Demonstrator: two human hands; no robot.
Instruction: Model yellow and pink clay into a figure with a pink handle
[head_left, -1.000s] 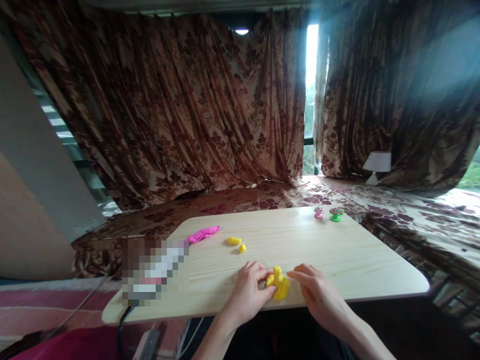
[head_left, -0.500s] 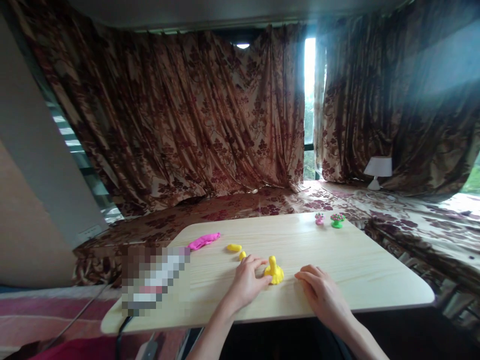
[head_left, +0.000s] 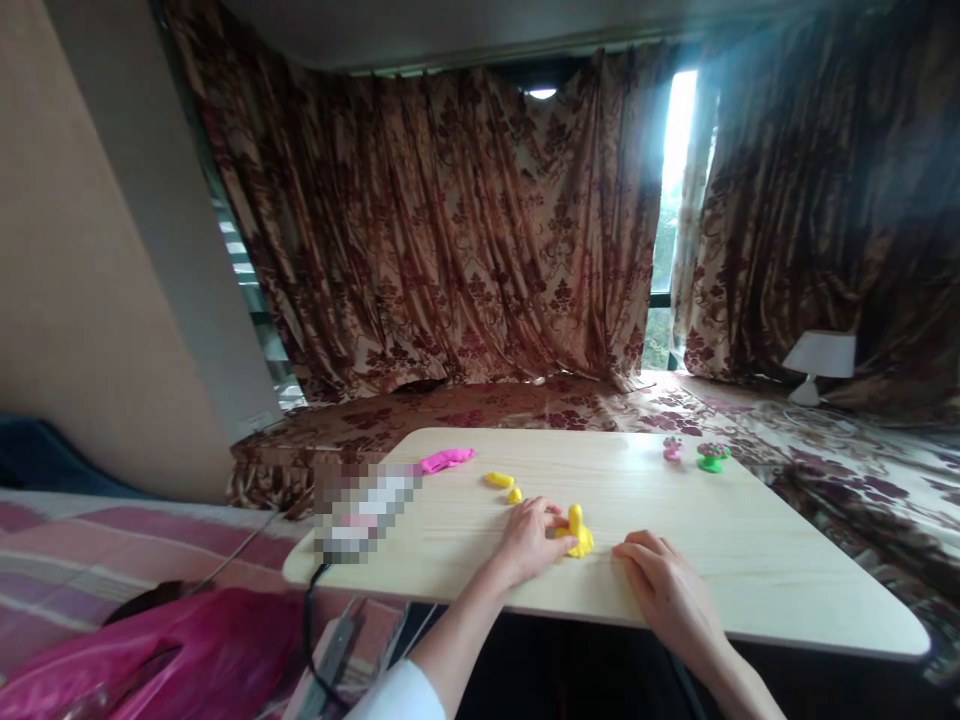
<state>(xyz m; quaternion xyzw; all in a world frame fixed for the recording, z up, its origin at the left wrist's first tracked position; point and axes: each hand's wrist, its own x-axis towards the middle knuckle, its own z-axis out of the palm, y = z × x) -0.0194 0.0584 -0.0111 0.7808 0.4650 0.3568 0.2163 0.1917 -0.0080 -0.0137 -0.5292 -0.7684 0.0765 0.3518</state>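
Note:
A yellow modelling-clay piece [head_left: 580, 540] stands on the table, with a ruffled base and a short upright stem. My left hand [head_left: 534, 538] is at its left side, thumb and fingers closed on the edge of the base. To the right of it, apart from the clay, my right hand [head_left: 660, 575] rests low on the tabletop. Its fingers are curled and pressed together, and whatever may be under or between the fingertips is hidden. Beyond my left hand lie a small yellow clay lump [head_left: 514, 495] and a yellow clay roll [head_left: 499, 480].
A bright pink clay strip [head_left: 448, 460] lies at the table's [head_left: 750, 560] far left, beside a blurred-out object [head_left: 367, 515] with a black cord. Pink [head_left: 673, 449] and green [head_left: 713, 457] dotted clay mushroom shapes stand far right. A white lamp [head_left: 821, 355] is behind.
The camera view has turned left, so everything appears shifted to the right. My left hand stays at the yellow clay piece; my right hand keeps its place on the table.

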